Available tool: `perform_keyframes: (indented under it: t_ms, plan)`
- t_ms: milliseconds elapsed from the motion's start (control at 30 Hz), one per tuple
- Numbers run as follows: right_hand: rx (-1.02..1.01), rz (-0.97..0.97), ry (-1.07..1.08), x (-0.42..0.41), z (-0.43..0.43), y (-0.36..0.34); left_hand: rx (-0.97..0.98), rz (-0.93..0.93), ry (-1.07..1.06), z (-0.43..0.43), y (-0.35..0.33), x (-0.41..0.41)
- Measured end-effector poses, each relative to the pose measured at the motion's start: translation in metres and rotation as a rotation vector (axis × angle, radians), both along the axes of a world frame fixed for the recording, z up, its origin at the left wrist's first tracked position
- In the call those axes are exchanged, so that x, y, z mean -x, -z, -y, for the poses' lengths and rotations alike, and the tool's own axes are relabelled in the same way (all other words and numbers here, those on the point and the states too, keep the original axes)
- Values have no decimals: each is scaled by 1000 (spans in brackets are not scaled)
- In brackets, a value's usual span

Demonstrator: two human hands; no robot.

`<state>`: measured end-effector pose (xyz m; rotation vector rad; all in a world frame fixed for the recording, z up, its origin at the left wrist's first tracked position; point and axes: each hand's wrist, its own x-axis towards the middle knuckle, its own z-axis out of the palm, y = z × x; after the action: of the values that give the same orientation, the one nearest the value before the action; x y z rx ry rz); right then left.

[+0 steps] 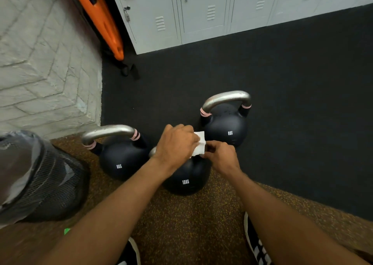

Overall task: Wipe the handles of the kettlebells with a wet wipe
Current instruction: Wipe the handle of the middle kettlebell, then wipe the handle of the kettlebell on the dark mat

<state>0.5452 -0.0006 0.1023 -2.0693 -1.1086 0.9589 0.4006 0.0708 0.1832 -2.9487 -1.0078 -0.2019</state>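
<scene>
Three black kettlebells with bare steel handles stand on the floor. The left 8 kg kettlebell (121,157) and the far right 8 kg kettlebell (227,126) have pink bands on their handles. Between them, nearest me, is the 12 kg kettlebell (184,181); its handle is mostly hidden under my hands. A white wet wipe (198,144) is held over that handle. My left hand (175,145) grips the wipe from the left, and my right hand (221,155) pinches its right edge.
A black mesh bin (43,182) with a clear liner stands at the left. A white brick wall (46,62) rises behind it, with an orange board (101,16) leaning beside grey lockers (201,12). My shoes (256,244) are at the bottom edge.
</scene>
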Motion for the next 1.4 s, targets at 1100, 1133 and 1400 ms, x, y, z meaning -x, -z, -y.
perform_keyframes:
  t_ms: [1100,1133,1400]
  plan:
    - [-324,-117,-193,0,-8,-134,875,774,-315,-6,-75,45]
    - [-320,-121,-188,-1,-8,-135,890,789,-344,-7,-73,47]
    - [-346,-151,-188,-5,-16,-145,985,987,-372,-8,-67,34]
